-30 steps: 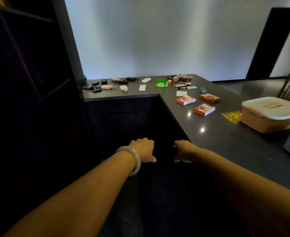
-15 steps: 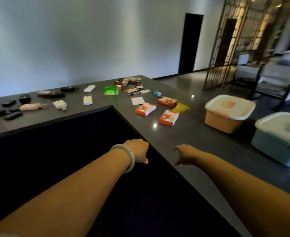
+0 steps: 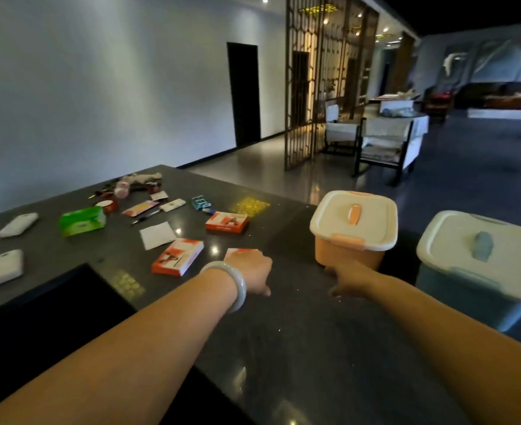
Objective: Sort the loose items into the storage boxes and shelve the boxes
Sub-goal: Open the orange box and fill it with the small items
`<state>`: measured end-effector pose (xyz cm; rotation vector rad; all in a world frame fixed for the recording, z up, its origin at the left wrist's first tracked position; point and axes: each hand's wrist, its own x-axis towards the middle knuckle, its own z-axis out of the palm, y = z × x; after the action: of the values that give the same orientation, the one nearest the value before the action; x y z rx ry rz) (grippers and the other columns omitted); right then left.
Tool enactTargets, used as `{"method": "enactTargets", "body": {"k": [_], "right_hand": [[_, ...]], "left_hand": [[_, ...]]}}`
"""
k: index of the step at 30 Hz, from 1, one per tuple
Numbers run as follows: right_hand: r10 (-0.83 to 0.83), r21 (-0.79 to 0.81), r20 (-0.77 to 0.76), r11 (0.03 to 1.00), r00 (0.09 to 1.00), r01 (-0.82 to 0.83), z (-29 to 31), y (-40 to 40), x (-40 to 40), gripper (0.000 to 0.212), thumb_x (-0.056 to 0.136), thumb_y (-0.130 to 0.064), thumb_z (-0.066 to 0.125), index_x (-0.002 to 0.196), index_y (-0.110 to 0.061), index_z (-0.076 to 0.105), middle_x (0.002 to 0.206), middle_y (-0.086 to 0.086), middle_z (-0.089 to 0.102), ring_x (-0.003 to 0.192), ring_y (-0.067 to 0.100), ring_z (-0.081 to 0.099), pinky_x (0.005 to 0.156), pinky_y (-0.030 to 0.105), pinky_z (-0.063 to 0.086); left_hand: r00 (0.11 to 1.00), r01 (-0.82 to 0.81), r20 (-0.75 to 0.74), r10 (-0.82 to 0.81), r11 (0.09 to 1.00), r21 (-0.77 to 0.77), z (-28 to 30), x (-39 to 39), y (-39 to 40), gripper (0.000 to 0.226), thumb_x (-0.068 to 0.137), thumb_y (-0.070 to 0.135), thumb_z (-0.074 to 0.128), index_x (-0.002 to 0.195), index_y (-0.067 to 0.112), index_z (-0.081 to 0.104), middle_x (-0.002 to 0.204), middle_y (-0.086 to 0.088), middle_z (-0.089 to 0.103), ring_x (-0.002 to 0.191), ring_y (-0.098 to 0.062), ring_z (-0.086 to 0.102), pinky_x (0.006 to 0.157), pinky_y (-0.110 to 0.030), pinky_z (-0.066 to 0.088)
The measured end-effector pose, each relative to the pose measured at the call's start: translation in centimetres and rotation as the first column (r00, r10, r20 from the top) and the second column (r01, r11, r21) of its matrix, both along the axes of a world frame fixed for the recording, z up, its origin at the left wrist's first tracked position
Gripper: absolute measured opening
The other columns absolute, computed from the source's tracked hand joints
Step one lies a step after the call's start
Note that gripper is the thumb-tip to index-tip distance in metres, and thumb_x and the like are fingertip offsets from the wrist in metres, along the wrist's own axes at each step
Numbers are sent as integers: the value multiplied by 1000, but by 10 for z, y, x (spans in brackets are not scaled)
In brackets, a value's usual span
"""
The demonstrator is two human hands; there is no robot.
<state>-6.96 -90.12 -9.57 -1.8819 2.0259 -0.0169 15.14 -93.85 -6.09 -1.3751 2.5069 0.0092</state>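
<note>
My left hand, a pale bangle on its wrist, hovers over the dark counter with fingers loosely curled and holding nothing. It hides part of an orange-and-white carton. My right hand hangs just in front of the orange storage box, whose white lid is on; I cannot tell if it touches the box. A blue storage box with a white lid stands to the right. Loose items lie to the left: two more cartons, a green pack, white paper, two white slabs.
A heap of small things, a pen and a teal packet lie at the counter's far side. A dark recess opens at lower left. Beyond the counter stand a lattice screen and chairs.
The view has swung right, from the dark shelving to the counter and room. Both hands have moved from the counter's inner edge out over its top, the right one nearing the orange box.
</note>
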Motion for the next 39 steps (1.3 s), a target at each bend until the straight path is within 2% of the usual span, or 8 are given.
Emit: {"method": "enactTargets", "body": {"k": [4,6,18,22,27,29,33,39], "right_hand": [[-159,-45,121,985,980,165,7,-32,-29,68,83,-23,70,142,-19,36,138,4,45,120,24,49,103,36,41],[-211,-97,170,969,963,229,10,-48,-45,48,90,-24,60,134,-17,43,135,7,49,112,21,50,99,35,40],[-615,-281,41,749,787,600,-5,-135,-135,58,91,-42,59,141,-20,39,143,7,41,131,28,39,108,38,33],[-670,-238,27,717,742,655,-19,-150,-157,70,92,-48,54,148,-18,27,148,8,33,134,32,32,111,41,25],[-743,-102,197,633,639,768,-38,-163,-170,65,99,-43,41,152,-20,11,149,15,31,130,36,39,105,41,35],[-763,-96,266,588,590,803,-43,-164,-168,59,101,-43,33,152,-25,9,146,16,33,123,36,46,97,40,38],[-768,-130,270,568,580,813,-46,-151,-159,52,103,-32,21,153,-30,8,146,16,33,125,36,44,103,44,36],[-774,-149,220,575,594,804,-40,-108,-121,52,103,-25,22,153,-31,5,148,12,35,125,31,48,99,40,40]], "left_hand": [[997,59,-49,-56,997,58,3,-40,-56,54,87,43,66,131,16,51,127,-5,54,113,-27,56,94,-45,49],[993,97,-66,-94,994,46,4,-62,-85,56,87,42,65,134,17,49,128,-5,53,114,-26,56,95,-44,48],[907,256,-332,-259,965,-52,-22,-177,-242,45,95,47,49,129,20,42,124,-6,47,104,-24,54,79,-39,47],[906,195,-397,-150,978,74,-46,-204,-274,58,95,49,45,143,22,25,132,-10,40,111,-29,52,87,-43,49],[822,14,-530,208,923,384,-72,-228,-280,72,99,49,37,153,21,-2,143,-13,26,93,-20,49,72,-35,43],[797,-15,-552,245,922,388,-81,-227,-274,71,101,46,32,153,23,-10,145,-15,27,84,-19,49,68,-33,40],[791,-20,-567,228,937,348,-86,-213,-259,66,102,46,25,153,26,-12,137,-17,41,101,-29,58,76,-38,45],[794,16,-582,173,952,305,-83,-178,-222,63,103,45,22,153,25,-10,99,-7,60,77,-19,63,67,-36,53]]}}
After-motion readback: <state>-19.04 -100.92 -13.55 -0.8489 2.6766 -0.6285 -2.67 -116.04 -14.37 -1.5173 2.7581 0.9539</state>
